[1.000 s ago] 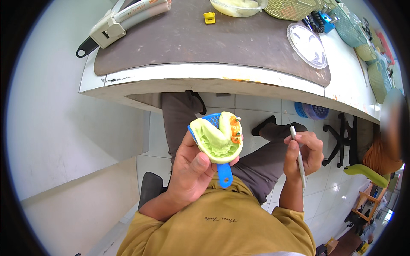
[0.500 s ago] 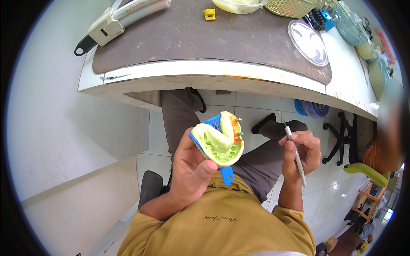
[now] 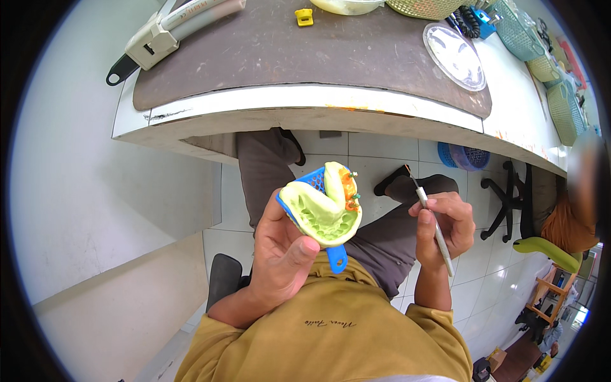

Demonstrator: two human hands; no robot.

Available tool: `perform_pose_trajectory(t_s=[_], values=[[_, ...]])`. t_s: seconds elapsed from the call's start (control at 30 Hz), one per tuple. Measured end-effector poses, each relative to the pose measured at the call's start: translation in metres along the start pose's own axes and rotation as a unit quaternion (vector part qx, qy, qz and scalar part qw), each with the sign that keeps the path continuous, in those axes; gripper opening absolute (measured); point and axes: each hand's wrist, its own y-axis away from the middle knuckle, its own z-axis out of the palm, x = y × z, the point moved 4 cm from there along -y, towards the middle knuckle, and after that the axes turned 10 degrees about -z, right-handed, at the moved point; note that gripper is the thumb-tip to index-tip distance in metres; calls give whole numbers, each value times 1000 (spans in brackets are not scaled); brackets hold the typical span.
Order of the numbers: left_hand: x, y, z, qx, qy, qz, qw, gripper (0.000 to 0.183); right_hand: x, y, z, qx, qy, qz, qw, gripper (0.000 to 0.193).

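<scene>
My left hand [image 3: 280, 254] grips a dental impression [image 3: 321, 213] by its edge, thumb on the near side. The impression is pale green putty with tooth hollows, seated in a blue perforated tray [image 3: 337, 259] whose handle points toward me. Along its right arm sits an orange patch [image 3: 349, 191] with small green and metallic pins standing out. My right hand [image 3: 449, 226] pinches a slim grey-handled wax carver [image 3: 436, 234] like a pen. Its thin tip points up and away, with a speck of orange at the end, apart from the impression.
Ahead is a white workbench with a brown mat [image 3: 273, 57]. On it are a yellow clip-like piece [image 3: 304, 17], a clear round lid [image 3: 454, 57], a bowl [image 3: 347, 5] and a white strapped device [image 3: 151, 44]. Baskets [image 3: 566, 111] line the right; a person in orange [image 3: 566, 219] sits there.
The carver's tip has swung slightly to the left, and my right hand has shifted a little left. The impression has moved slightly left and up, still in my left hand.
</scene>
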Motion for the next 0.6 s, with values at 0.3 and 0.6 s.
perform_pose_trajectory(t_s=[0.3,0.6], values=[[39,-5,-10,40,-108,95,989,73,-13,-30,-36,46,147,-92,984,23],[184,-71,3,7,-339,117,933,46,-13,-156,-127,-149,415,-177,880,17]])
